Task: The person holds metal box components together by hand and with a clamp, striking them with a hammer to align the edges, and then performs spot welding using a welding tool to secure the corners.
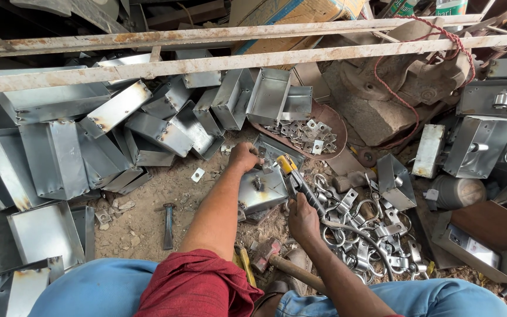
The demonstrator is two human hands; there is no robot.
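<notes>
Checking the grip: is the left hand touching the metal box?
Touching. The head view shows the left hand resting on the far top edge of the metal box, with no gap visible.

A tan-and-blue cardboard box [291,14] lies at top centre, behind the rusty bars [206,50]

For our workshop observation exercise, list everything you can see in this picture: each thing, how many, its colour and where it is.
metal boxes: many, silver, heaped on the ground, left and top
box: one, silver, centre, left hand on it
tool: one, yellow tip and dark body, held in the right hand over the box
small plates: a pile, silver, on a round brown tray
ring clasps: a heap, silver, ground at right
chisel: one, dark, on the dirt at left
hammer: one, wooden handle, between the knees
rails: two, rusty white, across the top
left hand: one, gripping the box edge
right hand: one, closed round the tool
</notes>
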